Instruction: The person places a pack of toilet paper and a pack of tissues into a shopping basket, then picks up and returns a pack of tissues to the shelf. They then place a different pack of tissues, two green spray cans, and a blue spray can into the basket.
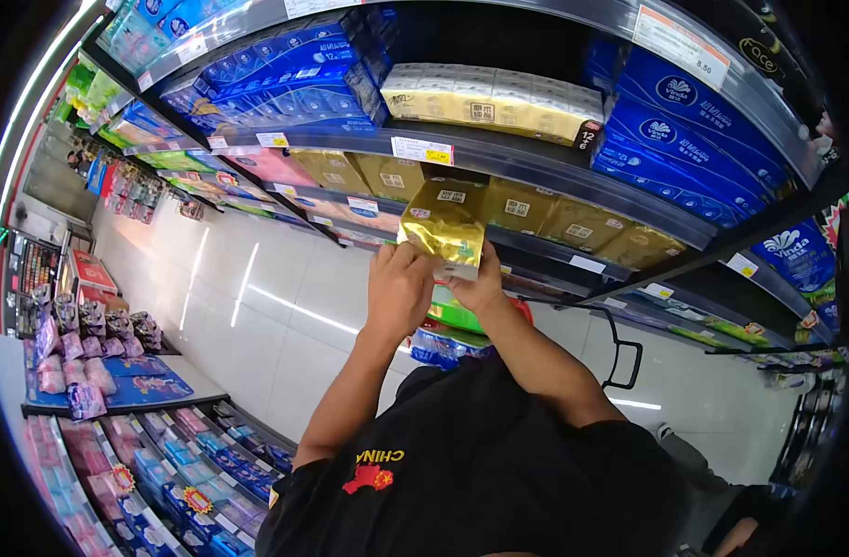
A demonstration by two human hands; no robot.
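Gold, shiny foil covered the tissue pack (443, 226), w/ a small white label on its upper face and light glare on the wrinkled wrap. It was held up in front of the shelf (499, 153), just before a row of similar gold packs (573, 223). Left hand (398, 290) gripped the pack's lower edge, fingers closed on it. Right hand (480, 283) held the bottom right corner, also closed on it. Above, yellow packs (494, 102) and blue Vinda packs (684, 130) stood on the upper shelf. Person wore a black shirt (480, 464).
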